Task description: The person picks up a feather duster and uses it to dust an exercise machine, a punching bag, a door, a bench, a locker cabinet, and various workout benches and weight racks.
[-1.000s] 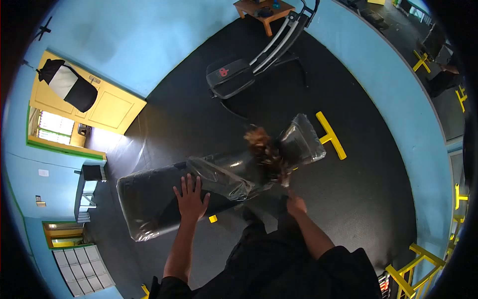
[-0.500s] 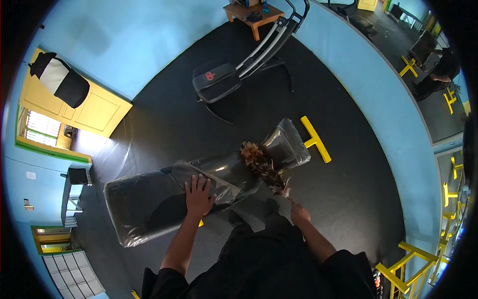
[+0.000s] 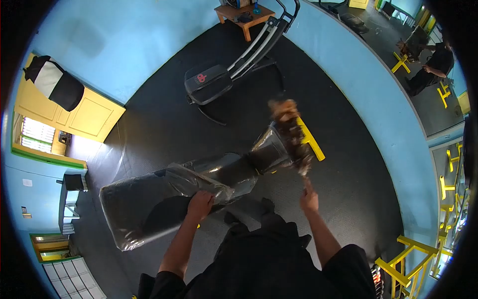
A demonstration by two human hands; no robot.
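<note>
Dusting is going on along a plastic-wrapped workout bench standing on the black floor. The right hand is closing its grip around the handle of a feather duster, whose blurred feathers are sweeping the raised end of the bench beside a yellow floor bar. The left hand is pressing on the wrap near the bench's middle, fingers curled onto the plastic. To do this well, I judge the left hand should be holding the loose film taut while the duster is working in light strokes running off the edge, so the feathers are not snagging the wrinkles.
</note>
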